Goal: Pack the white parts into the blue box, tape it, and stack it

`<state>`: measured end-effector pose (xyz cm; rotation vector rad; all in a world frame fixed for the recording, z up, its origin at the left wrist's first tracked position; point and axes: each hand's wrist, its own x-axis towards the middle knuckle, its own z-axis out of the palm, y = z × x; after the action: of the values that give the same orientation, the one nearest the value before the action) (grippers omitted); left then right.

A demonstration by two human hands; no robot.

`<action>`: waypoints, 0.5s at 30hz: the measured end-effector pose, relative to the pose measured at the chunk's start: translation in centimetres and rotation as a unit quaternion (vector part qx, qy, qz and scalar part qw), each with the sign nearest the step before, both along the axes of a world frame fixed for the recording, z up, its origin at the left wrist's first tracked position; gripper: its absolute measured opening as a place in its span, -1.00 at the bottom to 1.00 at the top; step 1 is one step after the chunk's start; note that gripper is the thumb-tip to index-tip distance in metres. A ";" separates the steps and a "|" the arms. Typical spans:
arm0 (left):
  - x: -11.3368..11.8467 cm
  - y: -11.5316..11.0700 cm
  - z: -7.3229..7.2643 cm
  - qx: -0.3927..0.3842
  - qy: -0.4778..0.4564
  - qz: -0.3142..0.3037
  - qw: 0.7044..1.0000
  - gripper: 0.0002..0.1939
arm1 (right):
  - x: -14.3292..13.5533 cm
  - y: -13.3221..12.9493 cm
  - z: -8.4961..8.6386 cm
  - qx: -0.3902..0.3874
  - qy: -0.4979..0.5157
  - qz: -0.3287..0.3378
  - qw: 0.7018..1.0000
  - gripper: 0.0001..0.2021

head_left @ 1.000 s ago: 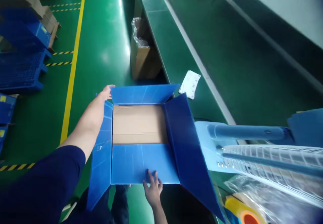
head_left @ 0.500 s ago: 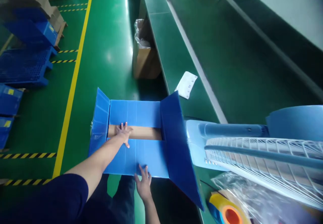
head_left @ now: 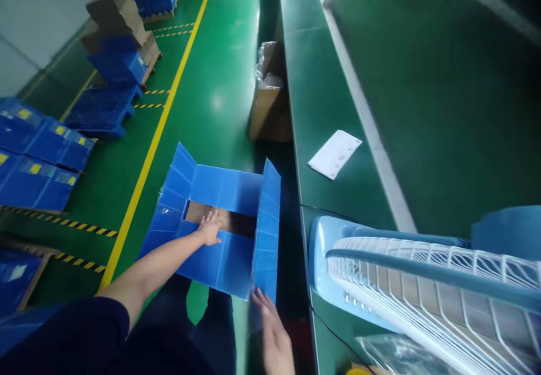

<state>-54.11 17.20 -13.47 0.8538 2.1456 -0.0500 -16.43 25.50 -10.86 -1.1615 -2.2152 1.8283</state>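
A blue box [head_left: 220, 186] stands below me, its two long flaps folded inward with a gap between them and its left and right end flaps raised. Brown cardboard [head_left: 240, 223] shows in the gap. My left hand [head_left: 210, 228] lies with fingers spread over the cardboard and the edge of the near flap. At the near end of the right flap [head_left: 268, 223], my right hand [head_left: 273, 330] touches the flap's outer corner with its fingers extended and nothing grasped.
A green bench [head_left: 321, 110] runs along the right, bearing folded white paper [head_left: 335, 154] and a light-blue fan [head_left: 359, 273] with a white wire guard. A carton [head_left: 270, 113] stands beside the bench. Blue boxes [head_left: 38, 155] are stacked at the left.
The right flap has swung up, and my right hand has gone from the near flap to its outer corner. My left hand stays on the box. The whole view has shifted.
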 end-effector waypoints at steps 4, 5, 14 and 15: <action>0.9 -5.5 8.8 0.263 0.142 0.070 0.952 -0.48 | -8.2 -3.0 -4.8 0.115 -0.089 0.166 0.975 -0.50; 0.4 -7.5 11.1 0.298 0.210 0.083 0.927 -0.53 | -9.7 -4.0 -5.9 0.140 -0.138 0.206 0.959 -0.50; -2.5 -17.4 14.8 0.169 0.054 0.417 0.892 -0.23 | -10.7 -7.0 -10.9 0.249 -0.236 0.286 0.895 -0.25; -1.1 -16.5 13.4 0.169 -0.005 0.388 0.906 -0.22 | -10.2 -6.7 -11.1 0.246 -0.228 0.288 0.897 -0.25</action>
<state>-55.18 0.66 -0.11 0.1184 2.3700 0.7476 -26.61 18.83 -22.01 -0.9547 -3.3088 1.0071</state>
